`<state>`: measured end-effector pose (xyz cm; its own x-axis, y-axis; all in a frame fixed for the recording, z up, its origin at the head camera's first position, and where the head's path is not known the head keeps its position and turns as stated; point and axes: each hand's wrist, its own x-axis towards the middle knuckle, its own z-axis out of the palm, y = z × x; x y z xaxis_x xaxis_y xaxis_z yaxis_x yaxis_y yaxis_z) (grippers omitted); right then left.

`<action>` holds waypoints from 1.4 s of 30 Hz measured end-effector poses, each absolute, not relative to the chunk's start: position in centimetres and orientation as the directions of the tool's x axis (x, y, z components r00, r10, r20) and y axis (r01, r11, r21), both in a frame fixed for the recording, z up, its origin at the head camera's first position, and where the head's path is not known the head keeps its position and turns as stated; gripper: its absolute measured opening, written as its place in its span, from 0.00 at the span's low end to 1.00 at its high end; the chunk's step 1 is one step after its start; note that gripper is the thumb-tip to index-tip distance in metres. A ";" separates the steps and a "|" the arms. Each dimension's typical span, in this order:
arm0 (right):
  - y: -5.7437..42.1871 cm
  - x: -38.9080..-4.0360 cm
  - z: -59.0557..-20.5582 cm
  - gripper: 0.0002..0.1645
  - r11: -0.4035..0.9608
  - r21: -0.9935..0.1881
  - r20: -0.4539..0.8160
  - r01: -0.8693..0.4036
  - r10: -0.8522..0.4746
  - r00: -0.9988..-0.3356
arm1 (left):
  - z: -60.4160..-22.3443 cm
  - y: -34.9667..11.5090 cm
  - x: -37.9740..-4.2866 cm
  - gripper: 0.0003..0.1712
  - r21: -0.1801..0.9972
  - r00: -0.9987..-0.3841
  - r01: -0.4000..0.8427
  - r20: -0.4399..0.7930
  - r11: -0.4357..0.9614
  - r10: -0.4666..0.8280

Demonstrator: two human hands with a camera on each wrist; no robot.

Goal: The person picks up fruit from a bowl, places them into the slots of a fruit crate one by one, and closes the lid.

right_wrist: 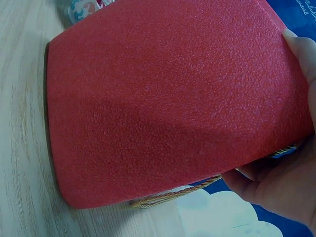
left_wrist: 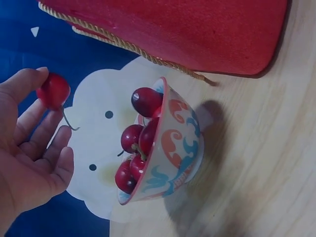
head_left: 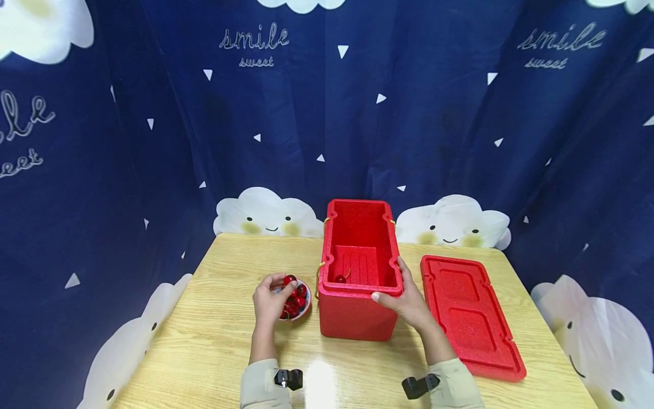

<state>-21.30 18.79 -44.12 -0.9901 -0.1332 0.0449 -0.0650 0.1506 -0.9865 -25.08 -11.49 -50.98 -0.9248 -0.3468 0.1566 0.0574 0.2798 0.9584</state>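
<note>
My left hand (head_left: 268, 301) pinches a cherry (left_wrist: 53, 91) between thumb and fingertips, its thin stem hanging down. Just below it stands a small patterned bowl (left_wrist: 173, 153), white with orange and blue swirls, holding several more cherries (left_wrist: 145, 101). To the bowl's right is an open red foam box (head_left: 355, 318) with a single cherry (head_left: 340, 279) lying inside near its front left. My right hand (head_left: 413, 304) grips the box at its near right corner, with the thumb (right_wrist: 298, 47) on the front face and the other fingers along the right side.
A red lid (head_left: 472, 318) lies flat on the wooden table (head_left: 204, 341), right of the box. Yellow rope (left_wrist: 123, 44) runs along the box's sides. Behind the table hangs a dark blue curtain (head_left: 286, 113) with clouds and small white triangles.
</note>
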 end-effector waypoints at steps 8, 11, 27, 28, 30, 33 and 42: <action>18.8 -21.2 -43.9 0.62 0.153 -0.986 0.046 -0.066 -0.131 -0.990 | -49.8 -11.3 -24.9 0.18 0.949 -0.929 0.116 0.208 0.293 -0.307; 18.8 -21.2 -44.0 0.63 0.154 -0.986 0.038 -0.058 -0.134 -0.990 | -49.5 -11.3 -24.9 0.18 0.946 -0.931 0.124 0.215 0.298 -0.296; 18.8 -21.1 -43.9 0.62 0.140 -0.988 0.047 -0.065 -0.129 -0.990 | -47.6 -10.8 -24.8 0.19 0.976 -0.960 0.134 0.171 0.171 -0.221; 18.8 -21.1 -43.9 0.61 0.138 -0.988 0.049 -0.067 -0.131 -0.990 | -47.6 -10.8 -24.8 0.19 0.976 -0.961 0.137 0.173 0.171 -0.217; 19.0 -21.6 -44.8 0.62 0.134 -0.988 0.062 -0.079 -0.129 -0.990 | -47.3 -10.7 -24.8 0.20 0.976 -0.962 0.137 0.172 0.169 -0.214; 19.3 -22.2 -46.1 0.62 0.126 -0.987 0.082 -0.098 -0.127 -0.988 | -47.0 -10.6 -24.9 0.20 0.978 -0.962 0.134 0.167 0.157 -0.215; 19.4 -22.7 -47.1 0.62 0.106 -0.987 0.105 -0.119 -0.125 -0.987 | -46.0 -10.6 -25.4 0.20 0.985 -0.975 0.103 0.128 0.138 -0.181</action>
